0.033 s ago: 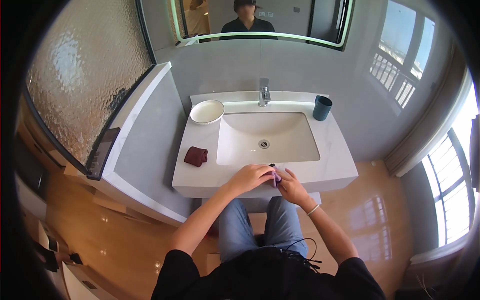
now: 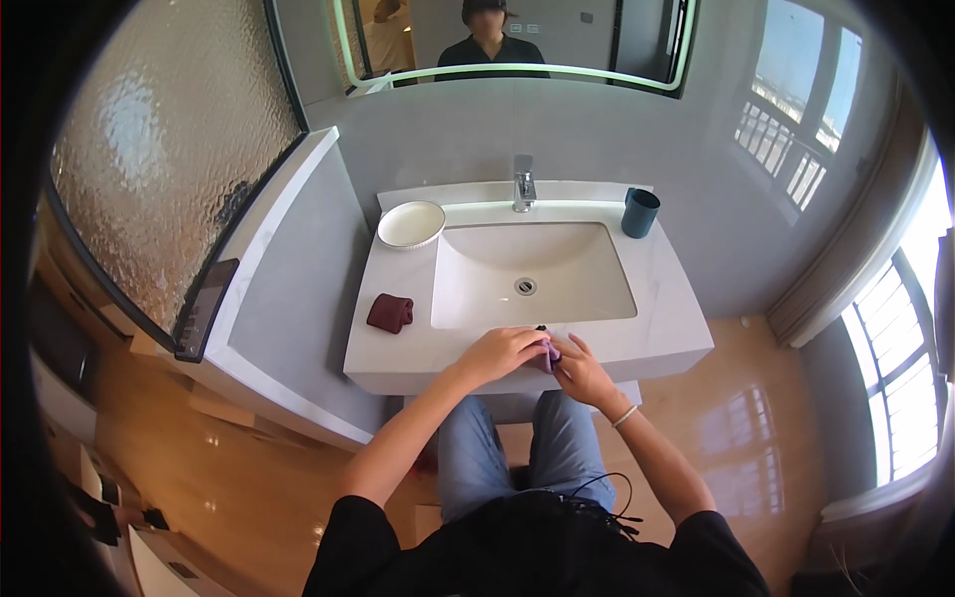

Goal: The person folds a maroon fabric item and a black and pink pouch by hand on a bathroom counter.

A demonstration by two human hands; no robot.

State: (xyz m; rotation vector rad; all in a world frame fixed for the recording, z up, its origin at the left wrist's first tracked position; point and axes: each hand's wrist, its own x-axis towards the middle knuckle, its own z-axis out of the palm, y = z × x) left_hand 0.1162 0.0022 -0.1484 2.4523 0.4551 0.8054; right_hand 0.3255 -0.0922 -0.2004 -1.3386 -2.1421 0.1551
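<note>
Over the front edge of the white countertop (image 2: 398,360), both hands meet at a small purple cloth-like piece (image 2: 547,361). My left hand (image 2: 502,352) curls its fingers round it from the left. On the other side, my right hand (image 2: 584,372) pinches it, with one finger raised. Fingers cover much of the piece, so its exact kind cannot be made out. A small black bit (image 2: 540,328) shows just above the left fingertips. A dark red folded cloth (image 2: 390,313) lies on the counter left of the basin.
Behind my hands is the white sink basin (image 2: 477,298) with a chrome faucet (image 2: 524,189). A white bowl (image 2: 411,226) stands at the back left, a dark teal cup (image 2: 642,213) at the back right. A grey half wall (image 2: 288,269) borders the left side.
</note>
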